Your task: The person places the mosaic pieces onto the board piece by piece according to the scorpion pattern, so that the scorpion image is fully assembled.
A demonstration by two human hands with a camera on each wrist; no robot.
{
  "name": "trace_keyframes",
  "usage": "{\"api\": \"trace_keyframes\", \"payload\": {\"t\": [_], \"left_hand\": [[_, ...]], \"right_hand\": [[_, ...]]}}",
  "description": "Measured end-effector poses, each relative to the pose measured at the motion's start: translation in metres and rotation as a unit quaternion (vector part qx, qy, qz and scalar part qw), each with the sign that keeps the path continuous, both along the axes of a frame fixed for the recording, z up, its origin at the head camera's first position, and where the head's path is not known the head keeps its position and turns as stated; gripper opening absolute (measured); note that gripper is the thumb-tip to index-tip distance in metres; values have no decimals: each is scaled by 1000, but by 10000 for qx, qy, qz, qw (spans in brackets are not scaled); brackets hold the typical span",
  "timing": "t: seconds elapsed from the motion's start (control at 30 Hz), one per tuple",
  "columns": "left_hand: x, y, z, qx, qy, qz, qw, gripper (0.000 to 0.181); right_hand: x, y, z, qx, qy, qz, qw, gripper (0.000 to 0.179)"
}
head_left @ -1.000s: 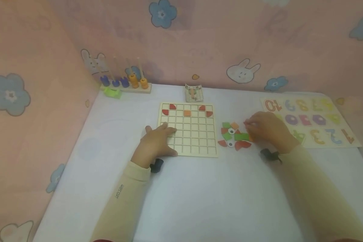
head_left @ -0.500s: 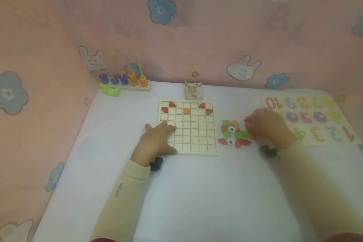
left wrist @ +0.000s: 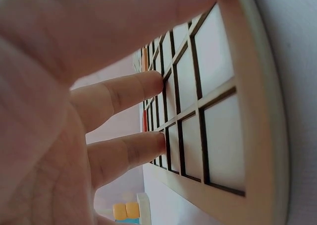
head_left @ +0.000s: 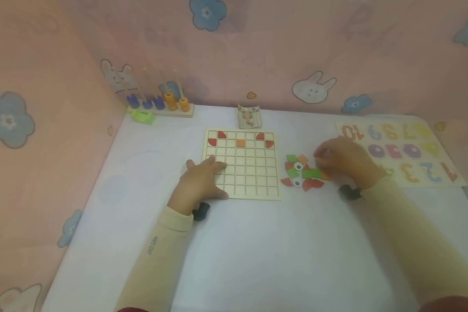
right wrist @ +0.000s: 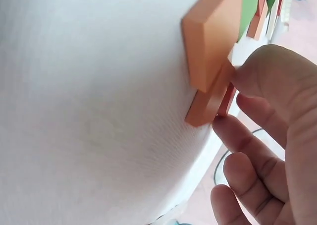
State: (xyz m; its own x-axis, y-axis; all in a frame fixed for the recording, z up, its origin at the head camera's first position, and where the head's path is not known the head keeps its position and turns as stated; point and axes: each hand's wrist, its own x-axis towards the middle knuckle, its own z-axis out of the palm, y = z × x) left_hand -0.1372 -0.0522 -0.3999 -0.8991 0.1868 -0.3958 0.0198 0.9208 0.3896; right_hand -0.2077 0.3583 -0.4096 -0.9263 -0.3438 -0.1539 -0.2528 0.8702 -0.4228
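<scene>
My left hand (head_left: 199,184) rests on the left side of the wooden grid board (head_left: 256,195), fingers spread and thumb by its near edge. In the left wrist view, fingertips (left wrist: 156,141) touch its cells. Red quarter-circles (head_left: 222,134) and an orange square (head_left: 240,143) sit in the upper rows. Right of the board, my right hand (head_left: 341,158) is at a loose pile of tiles. Its thumb and index finger pinch a red tile (right wrist: 227,100), mostly hidden. Orange tiles (right wrist: 212,51) lie right beside those fingertips. Green tiles (head_left: 307,173) and round eye tiles (head_left: 298,166) lie there too.
A small pattern card (head_left: 249,117) stands behind the board. At the back left is a peg counter (head_left: 160,111) with blue and orange rings, a green piece (head_left: 143,116) before it. A number puzzle board (head_left: 407,169) lies right of my right hand.
My right hand stays by the tile pile with its fingers shifting slightly at the same spot. The left hand keeps its place on the board. The head view has tilted a little.
</scene>
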Motion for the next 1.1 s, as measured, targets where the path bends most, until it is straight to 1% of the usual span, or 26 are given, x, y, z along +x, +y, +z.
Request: {"api": "trace_keyframes", "payload": {"t": [0.07,0.17,0.37,0.53,0.6,0.7,0.83,0.87,0.93,0.97,1.07,1.1], "left_hand": [[0,0,-1,11,2,29,10000,90],[0,0,-1,56,-11,75,10000,90],[0,1,0,104,-33,122,9999,91],[0,0,1,123,-40,157,9998,90],[1,0,1,114,-49,166,9998,90],[1,-1,1,99,-69,167,9998,90],[1,-1,1,129,-90,167,9997,90],[1,-2,1,141,-91,170,9997,90],[1,-2,2,161,-97,176,9997,90],[1,-2,2,164,-92,179,9997,90],[0,-2,1,154,-80,177,9997,90],[0,-1,1,142,-74,162,9997,90]], "right_hand": [[0,-2,0,-9,-22,-27,10000,22],[-1,-6,1,130,-87,-17,9999,24],[-6,-9,2,360,-207,127,9991,24],[-8,-8,1,331,-328,125,9988,25],[-9,-9,2,317,-312,192,9988,25],[-10,-13,5,143,-271,251,9992,24],[-19,-36,13,-46,-561,22,9984,24],[-22,-46,16,-5,-686,-64,9976,25],[-28,-65,20,1,-718,-6,9974,25],[-31,-75,21,-1,-702,87,9975,24],[-42,-105,24,-44,-378,658,9971,18],[-47,-115,24,-80,-239,925,9954,17]]}}
